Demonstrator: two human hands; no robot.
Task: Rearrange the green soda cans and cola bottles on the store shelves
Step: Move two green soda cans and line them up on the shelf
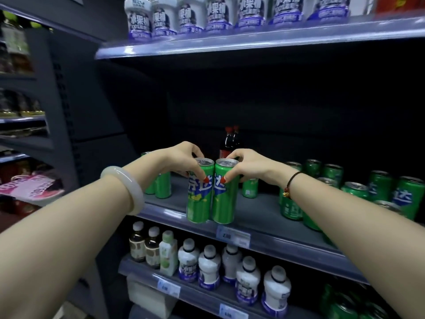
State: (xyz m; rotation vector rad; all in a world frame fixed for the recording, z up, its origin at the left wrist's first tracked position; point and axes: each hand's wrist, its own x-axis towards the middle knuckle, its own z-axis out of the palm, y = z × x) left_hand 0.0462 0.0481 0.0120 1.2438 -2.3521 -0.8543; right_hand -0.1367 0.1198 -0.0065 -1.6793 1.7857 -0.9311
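I saw left hand (pixel 184 161) clamped on left can (pixel 199 192), right hand (pixel 247 165) on right can (pixel 224 192) — both upright, touching, at shelf (pixel 264 212) front edge; cola bottles (pixel 230 143) straight behind.

Two tall green cans, the left can (pixel 199 192) and right can (pixel 224 192), are held upright and touching side by side at the front edge of the middle shelf (pixel 259 215). Two red-capped cola bottles (pixel 230 143) are seen standing behind them. More green cans (pixel 358 192) are grouped at the right of the shelf, and a few others (pixel 161 185) at the left.
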